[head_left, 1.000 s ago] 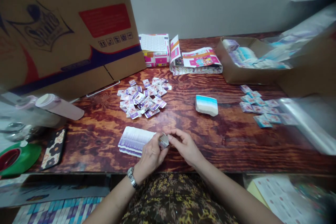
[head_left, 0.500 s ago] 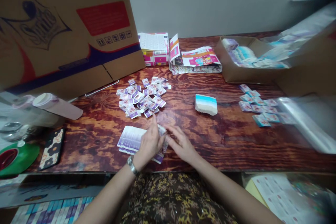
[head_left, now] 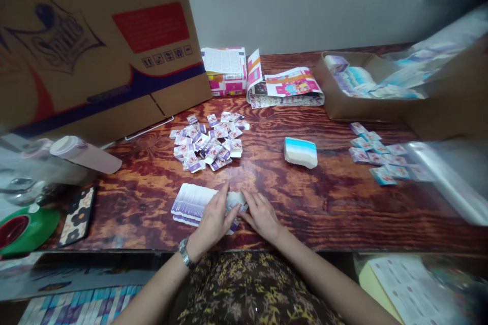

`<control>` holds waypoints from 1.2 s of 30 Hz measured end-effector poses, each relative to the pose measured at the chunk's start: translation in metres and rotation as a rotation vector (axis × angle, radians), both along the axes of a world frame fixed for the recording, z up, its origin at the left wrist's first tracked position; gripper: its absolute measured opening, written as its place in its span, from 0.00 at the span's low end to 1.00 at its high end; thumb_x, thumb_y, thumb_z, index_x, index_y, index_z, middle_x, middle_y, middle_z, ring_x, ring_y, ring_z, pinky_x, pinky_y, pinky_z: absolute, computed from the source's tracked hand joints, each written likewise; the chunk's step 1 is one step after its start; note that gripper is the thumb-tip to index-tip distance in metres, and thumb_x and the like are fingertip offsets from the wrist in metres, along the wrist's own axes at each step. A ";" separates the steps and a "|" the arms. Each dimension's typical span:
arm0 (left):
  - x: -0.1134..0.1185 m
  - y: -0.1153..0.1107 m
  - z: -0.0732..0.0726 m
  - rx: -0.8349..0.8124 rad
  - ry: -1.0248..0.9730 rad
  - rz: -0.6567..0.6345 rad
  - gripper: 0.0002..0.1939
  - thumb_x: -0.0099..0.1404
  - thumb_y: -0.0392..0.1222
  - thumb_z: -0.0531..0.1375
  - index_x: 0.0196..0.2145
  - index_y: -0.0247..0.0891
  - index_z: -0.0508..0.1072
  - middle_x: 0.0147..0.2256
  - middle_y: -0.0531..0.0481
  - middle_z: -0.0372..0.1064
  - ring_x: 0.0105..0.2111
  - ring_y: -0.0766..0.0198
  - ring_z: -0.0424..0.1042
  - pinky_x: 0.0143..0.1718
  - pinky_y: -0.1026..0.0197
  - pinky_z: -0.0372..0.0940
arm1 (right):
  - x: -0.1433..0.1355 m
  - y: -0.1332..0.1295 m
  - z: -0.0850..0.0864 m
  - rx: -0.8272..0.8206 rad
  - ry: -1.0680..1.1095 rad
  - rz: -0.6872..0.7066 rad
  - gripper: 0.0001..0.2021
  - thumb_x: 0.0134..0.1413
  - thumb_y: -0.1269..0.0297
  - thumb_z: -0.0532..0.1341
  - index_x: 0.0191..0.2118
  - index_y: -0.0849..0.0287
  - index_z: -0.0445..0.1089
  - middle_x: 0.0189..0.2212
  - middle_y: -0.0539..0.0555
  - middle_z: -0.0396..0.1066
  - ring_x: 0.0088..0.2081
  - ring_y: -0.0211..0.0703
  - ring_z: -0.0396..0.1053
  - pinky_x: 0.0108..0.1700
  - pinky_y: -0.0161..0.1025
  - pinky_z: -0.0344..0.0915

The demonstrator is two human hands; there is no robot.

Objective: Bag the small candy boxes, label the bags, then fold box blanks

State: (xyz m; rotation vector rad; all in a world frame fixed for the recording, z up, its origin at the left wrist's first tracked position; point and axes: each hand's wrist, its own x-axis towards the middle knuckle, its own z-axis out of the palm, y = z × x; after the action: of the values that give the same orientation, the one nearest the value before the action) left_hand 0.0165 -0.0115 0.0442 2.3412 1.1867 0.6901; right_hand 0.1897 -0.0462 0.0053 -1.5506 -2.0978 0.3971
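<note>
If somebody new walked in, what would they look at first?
Probably the huge brown cardboard box at the back left, with its bright red patch. Next might be the jumbled heap of little purple-and-white boxes in the middle of the table. Nearer the front edge, the left hand and right hand hold a small pale card piece between them.

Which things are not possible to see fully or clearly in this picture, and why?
All in the head view:
Held piece: the left hand and right hand cover parts.
Purple-white stack: left hand partly hides its right end.
Large carton: cut off by top and left edges.
Small boxes: print too small to read.
</note>
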 end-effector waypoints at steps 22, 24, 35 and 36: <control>0.007 -0.021 0.001 -0.059 0.040 0.095 0.27 0.62 0.40 0.53 0.57 0.35 0.49 0.40 0.41 0.68 0.35 0.59 0.72 0.35 0.57 0.68 | 0.008 0.006 0.066 0.013 0.443 -0.068 0.12 0.58 0.67 0.53 0.48 0.56 0.64 0.37 0.54 0.69 0.39 0.43 0.68 0.42 0.40 0.67; 0.008 -0.019 0.004 -0.080 -0.015 0.154 0.31 0.61 0.41 0.55 0.58 0.36 0.46 0.40 0.43 0.69 0.29 0.62 0.71 0.32 0.60 0.67 | 0.007 0.002 0.065 0.097 0.409 -0.036 0.12 0.58 0.67 0.54 0.48 0.56 0.64 0.43 0.57 0.67 0.45 0.45 0.66 0.47 0.43 0.65; 0.010 -0.017 0.012 -0.012 -0.018 -0.031 0.18 0.61 0.37 0.54 0.49 0.39 0.56 0.38 0.46 0.67 0.35 0.61 0.71 0.35 0.59 0.67 | 0.000 -0.005 0.071 -0.193 0.806 -0.066 0.11 0.61 0.61 0.52 0.46 0.55 0.66 0.41 0.54 0.69 0.42 0.41 0.69 0.41 0.38 0.68; 0.009 -0.018 0.012 -0.002 -0.004 -0.034 0.19 0.61 0.37 0.53 0.50 0.38 0.55 0.39 0.45 0.67 0.36 0.60 0.71 0.36 0.58 0.67 | 0.000 -0.002 0.073 -0.229 0.859 -0.084 0.12 0.61 0.60 0.52 0.47 0.56 0.65 0.39 0.53 0.70 0.40 0.40 0.69 0.41 0.37 0.68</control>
State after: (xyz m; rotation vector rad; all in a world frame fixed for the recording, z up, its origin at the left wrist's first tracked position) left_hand 0.0256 -0.0293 0.0563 2.3515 1.1429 0.6806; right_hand 0.1899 -0.0487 0.0779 -1.2441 -1.3423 1.0774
